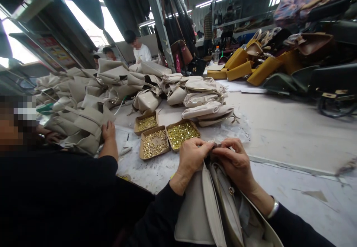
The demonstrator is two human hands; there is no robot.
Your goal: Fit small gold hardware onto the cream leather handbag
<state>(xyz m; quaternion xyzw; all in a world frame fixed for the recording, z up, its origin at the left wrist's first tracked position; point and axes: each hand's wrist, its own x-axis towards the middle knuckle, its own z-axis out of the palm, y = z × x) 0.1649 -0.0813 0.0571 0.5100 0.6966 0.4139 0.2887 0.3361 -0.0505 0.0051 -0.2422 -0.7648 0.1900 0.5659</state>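
A beige handbag [200,206] rests against me at the table's front edge, its top pointing away. My left hand [192,156] and my right hand [234,161] meet at the bag's upper edge, fingers curled and pinched on it. A small dark part sits between the fingertips; I cannot make out what it is. Just beyond my hands stand three shallow cardboard trays of small gold metal fittings [182,133], [154,143], [146,122].
A co-worker in black sits close at my left, one hand [108,131] on a beige bag [80,126]. A heap of beige bags [119,81] fills the far table. Yellow and dark bags [263,70] lie at the right. More people work at the back.
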